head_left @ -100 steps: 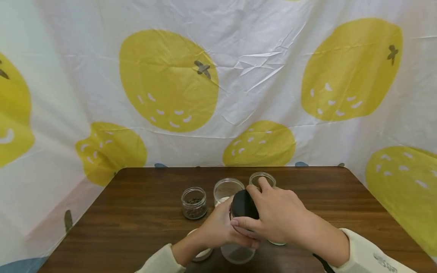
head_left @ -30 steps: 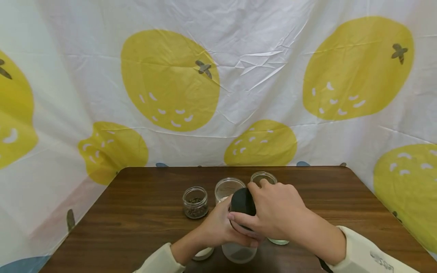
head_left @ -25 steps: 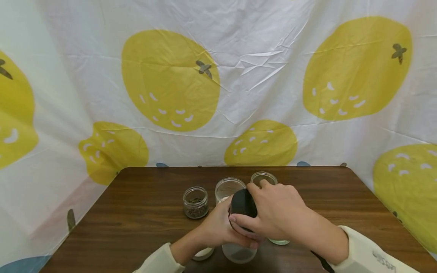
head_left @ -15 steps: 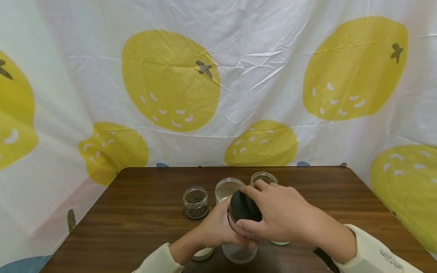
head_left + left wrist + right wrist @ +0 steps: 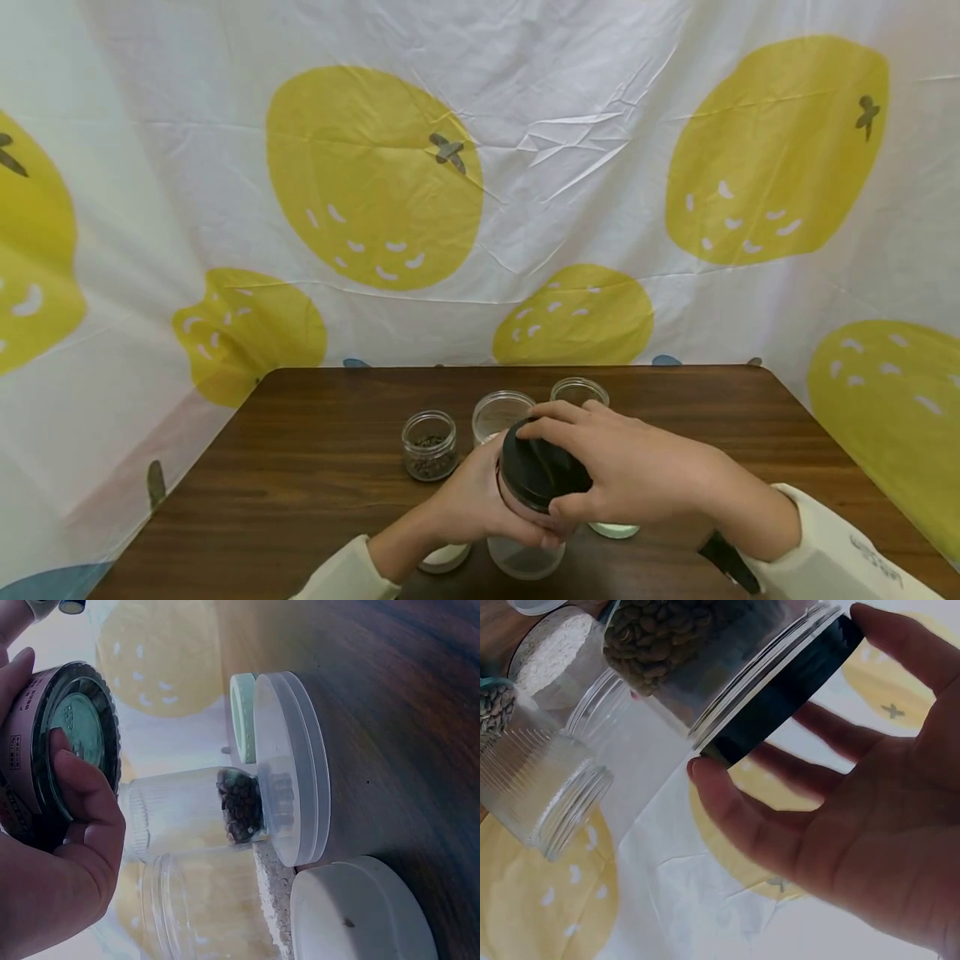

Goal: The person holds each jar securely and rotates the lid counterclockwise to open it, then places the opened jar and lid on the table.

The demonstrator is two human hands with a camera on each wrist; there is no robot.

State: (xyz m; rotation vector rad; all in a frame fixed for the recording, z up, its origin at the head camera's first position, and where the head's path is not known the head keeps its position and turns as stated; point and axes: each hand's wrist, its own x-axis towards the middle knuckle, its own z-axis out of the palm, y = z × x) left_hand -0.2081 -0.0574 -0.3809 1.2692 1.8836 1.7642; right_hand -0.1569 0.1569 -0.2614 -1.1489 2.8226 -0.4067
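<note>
My left hand grips a glass jar of brown beans, raised above the table and tilted. Its pinkish label and greenish glass base show in the left wrist view, with the left fingers curled against the base. A black lid sits on the jar's mouth. My right hand holds this lid by the rim, thumb at one side and fingertips at the other. In the right wrist view the palm stands off the lid's top.
Open glass jars stand behind: one of dark bits, one with white contents, another partly behind the right hand. Below the hands lie a translucent lid, a white lid and a pale green lid.
My right hand has turned and shifted right around the lid, its thumb moving right and more of the black top showing. The left hand stays nearly still on the jar.
</note>
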